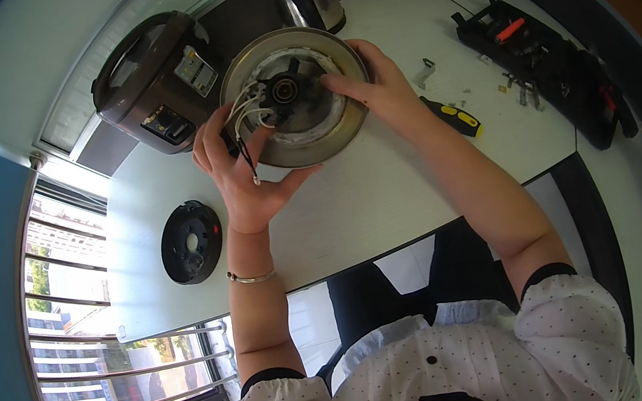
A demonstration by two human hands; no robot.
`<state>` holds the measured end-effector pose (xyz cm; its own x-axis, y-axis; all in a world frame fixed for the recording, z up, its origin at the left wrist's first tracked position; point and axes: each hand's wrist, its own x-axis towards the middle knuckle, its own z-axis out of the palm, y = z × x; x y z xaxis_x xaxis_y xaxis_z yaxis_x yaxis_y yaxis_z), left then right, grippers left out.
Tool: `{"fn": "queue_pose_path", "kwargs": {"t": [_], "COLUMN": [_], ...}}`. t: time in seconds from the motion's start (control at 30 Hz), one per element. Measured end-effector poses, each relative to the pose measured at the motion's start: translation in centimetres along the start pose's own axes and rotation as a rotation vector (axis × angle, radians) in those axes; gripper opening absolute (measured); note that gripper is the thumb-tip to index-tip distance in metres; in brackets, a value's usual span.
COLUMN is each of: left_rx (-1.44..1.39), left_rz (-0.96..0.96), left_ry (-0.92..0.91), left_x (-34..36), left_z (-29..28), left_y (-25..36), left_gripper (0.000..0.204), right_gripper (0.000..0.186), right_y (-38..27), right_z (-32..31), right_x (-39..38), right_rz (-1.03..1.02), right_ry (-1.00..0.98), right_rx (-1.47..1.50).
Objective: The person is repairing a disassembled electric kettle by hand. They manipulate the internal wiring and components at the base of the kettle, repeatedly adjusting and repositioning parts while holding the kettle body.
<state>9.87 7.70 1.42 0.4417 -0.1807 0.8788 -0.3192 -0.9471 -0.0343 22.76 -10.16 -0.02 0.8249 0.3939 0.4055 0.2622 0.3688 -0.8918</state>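
Your white, dark-dotted blouse [434,368] sits closest to the lens, and up ahead both hands are on the job! Your right hand [382,84] has the rim of a round, dull-metal body with a black central coupling [309,130], thumb pressed over the inner side, fingers wrapping behind. Your left hand [236,172] takes the opposite side, half-curled, fingers up against the left edge and thumb stretched along the lower rim. So the body is held between your two hands above the table, its coupling side facing you, white wires [243,114] trailing out beside your left fingers.

Moving outward: a brown, rounded cooker with a dark handle [154,88] stands just beyond on the left, and a silver-and-black kettle [306,1] stands behind the rim. Down on the pale table [342,222], left of your wrist, lies a black, round plastic base [191,242]. Over to your right, a yellow-and-black tool handle [453,117] lies near your forearm, small metal pieces [524,90] lie scattered, and beside them stretches a long black tool case [559,76] carrying a red-handled tool [511,31].
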Motion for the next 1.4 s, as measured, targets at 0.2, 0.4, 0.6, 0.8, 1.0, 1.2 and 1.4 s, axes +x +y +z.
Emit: {"fn": "queue_pose_path", "kwargs": {"t": [0.2, 0.4, 0.6, 0.8, 1.0, 1.2, 1.4], "left_rx": [0.065, 0.022, 0.019, 0.033, 0.040, 0.044, 0.053], "left_rz": [0.045, 0.072, 0.070, 0.062, 0.046, 0.077, 0.077], "left_ry": [0.003, 0.048, 0.030, 0.017, 0.000, 0.008, 0.012], "left_x": [-0.2, -0.4, -0.7, -0.8, -1.0, -0.6, -0.5], "left_z": [0.3, 0.9, 0.8, 0.7, 0.6, 0.6, 0.7], "left_y": [0.2, 0.0, -0.3, -0.6, -0.7, -0.4, 0.1], "left_gripper": [0.062, 0.062, 0.061, 0.064, 0.064, 0.062, 0.059], "right_gripper": [0.055, 0.056, 0.058, 0.055, 0.056, 0.056, 0.054], "right_y": [-0.4, -0.6, -0.6, -0.2, -0.4, -0.2, -1.2], "right_z": [-0.2, -0.4, -0.1, -0.1, 0.0, -0.1, -0.6], "right_x": [-0.3, -0.4, -0.6, -0.6, -0.6, -0.7, -0.8], "right_rz": [-0.001, 0.004, 0.018, 0.002, 0.013, -0.048, 0.047], "right_ry": [0.006, 0.021, 0.019, -0.003, 0.025, 0.052, 0.010], "right_rx": [-0.006, -0.082, -0.023, 0.060, 0.068, -0.018, -0.079]}}
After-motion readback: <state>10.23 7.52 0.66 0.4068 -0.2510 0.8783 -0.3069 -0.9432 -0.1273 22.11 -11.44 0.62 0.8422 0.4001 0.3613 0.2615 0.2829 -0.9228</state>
